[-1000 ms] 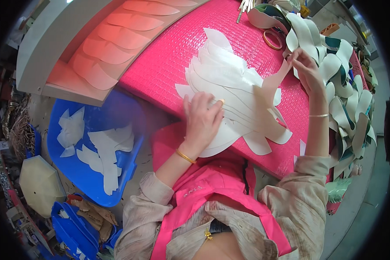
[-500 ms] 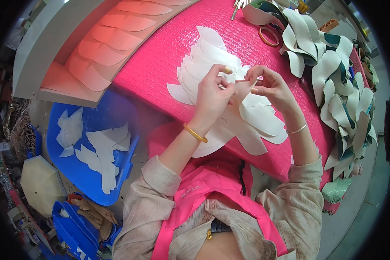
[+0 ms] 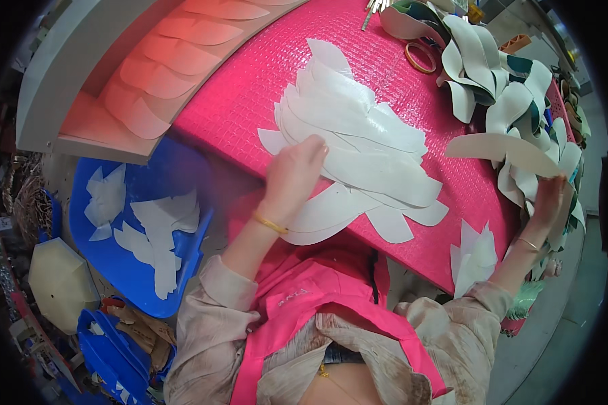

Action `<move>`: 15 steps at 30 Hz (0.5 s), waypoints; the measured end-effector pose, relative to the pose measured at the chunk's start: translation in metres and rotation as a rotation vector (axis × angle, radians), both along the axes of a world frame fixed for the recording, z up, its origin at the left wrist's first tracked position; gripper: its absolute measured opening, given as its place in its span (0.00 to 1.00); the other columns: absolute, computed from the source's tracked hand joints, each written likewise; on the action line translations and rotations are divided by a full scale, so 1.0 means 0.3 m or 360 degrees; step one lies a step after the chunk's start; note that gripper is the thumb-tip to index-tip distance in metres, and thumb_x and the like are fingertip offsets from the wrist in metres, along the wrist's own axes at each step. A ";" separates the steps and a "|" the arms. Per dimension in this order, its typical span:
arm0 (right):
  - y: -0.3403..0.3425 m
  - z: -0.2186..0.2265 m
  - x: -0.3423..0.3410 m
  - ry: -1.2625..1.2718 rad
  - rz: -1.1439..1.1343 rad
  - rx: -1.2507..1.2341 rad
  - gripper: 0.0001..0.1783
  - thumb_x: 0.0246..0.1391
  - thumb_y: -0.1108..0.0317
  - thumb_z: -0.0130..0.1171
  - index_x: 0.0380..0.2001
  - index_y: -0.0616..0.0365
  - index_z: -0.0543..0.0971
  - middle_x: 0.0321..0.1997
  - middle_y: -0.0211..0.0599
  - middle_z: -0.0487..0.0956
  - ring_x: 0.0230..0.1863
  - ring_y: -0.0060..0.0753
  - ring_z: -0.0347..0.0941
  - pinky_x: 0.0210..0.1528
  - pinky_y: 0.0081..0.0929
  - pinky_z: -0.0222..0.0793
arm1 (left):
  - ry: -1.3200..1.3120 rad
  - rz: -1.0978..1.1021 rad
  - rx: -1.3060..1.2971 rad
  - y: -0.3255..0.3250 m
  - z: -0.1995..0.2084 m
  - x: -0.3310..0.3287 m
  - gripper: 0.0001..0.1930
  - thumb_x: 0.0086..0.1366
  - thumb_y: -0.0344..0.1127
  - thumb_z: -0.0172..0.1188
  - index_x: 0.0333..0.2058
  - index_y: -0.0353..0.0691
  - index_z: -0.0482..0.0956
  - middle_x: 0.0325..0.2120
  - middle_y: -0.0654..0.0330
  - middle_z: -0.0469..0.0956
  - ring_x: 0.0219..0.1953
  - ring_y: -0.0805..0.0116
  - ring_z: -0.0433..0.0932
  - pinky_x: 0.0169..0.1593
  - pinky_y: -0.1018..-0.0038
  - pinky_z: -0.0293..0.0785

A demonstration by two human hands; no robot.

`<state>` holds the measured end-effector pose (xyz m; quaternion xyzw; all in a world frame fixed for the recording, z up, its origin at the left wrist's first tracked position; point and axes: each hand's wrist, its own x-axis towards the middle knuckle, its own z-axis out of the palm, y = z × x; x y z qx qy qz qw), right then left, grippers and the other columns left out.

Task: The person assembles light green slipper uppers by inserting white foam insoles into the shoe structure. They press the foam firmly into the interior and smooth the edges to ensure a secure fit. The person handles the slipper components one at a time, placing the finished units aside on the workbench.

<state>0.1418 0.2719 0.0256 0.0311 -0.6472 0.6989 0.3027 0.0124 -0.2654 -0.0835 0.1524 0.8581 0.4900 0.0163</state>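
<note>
My right hand (image 3: 551,197) is stretched out at the right, its fingers closed on one end of a long, curved off-white cut piece (image 3: 505,146). This piece hangs in the air beside the heap of white curved pieces with dark green undersides (image 3: 515,101). At the middle of the pink table, a fanned pile of thin white cut pieces (image 3: 365,135) lies spread out. My left hand (image 3: 294,177) is at the near left edge of that pile, fingers curled inward. Whether something small is between those fingers is hidden.
A machine with a reddish-lit opening (image 3: 162,67) holds a row of pale pieces at the upper left. Below it, a blue bin (image 3: 196,263) contains white pieces. A tape roll (image 3: 420,58) lies near the heap. Another small white stack (image 3: 475,256) sits at the table's near right edge.
My hands have parted from the pile's middle. The right one has swung far right with the curved piece; the left has drawn back left and nearer. The small stack at the near edge is now uncovered.
</note>
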 end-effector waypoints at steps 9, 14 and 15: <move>-0.951 0.365 -0.497 -0.0475 0.0432 0.1258 0.11 0.53 0.65 0.54 0.35 0.62 0.75 0.26 0.25 0.72 0.25 0.14 0.64 0.27 0.12 0.58 | 0.0196 -0.0242 0.0903 0.233 0.392 -0.070 0.14 0.52 0.36 0.62 0.35 0.35 0.76 0.26 0.59 0.75 0.30 0.69 0.74 0.34 0.74 0.70; -1.065 0.153 -0.685 -0.0912 0.0687 0.0727 0.28 0.55 0.54 0.48 0.53 0.64 0.63 0.50 0.42 0.69 0.52 0.29 0.64 0.55 0.24 0.57 | -0.0693 -0.0170 0.1581 0.129 0.358 -0.258 0.10 0.54 0.34 0.60 0.33 0.34 0.76 0.30 0.61 0.77 0.35 0.73 0.75 0.42 0.74 0.71; -1.056 0.051 -0.683 -0.1185 0.0741 0.0770 0.30 0.53 0.58 0.52 0.54 0.67 0.62 0.54 0.43 0.66 0.55 0.30 0.61 0.58 0.25 0.54 | -0.0749 -0.0076 0.1684 0.099 0.324 -0.294 0.10 0.55 0.34 0.58 0.33 0.34 0.75 0.31 0.60 0.77 0.35 0.72 0.75 0.43 0.73 0.71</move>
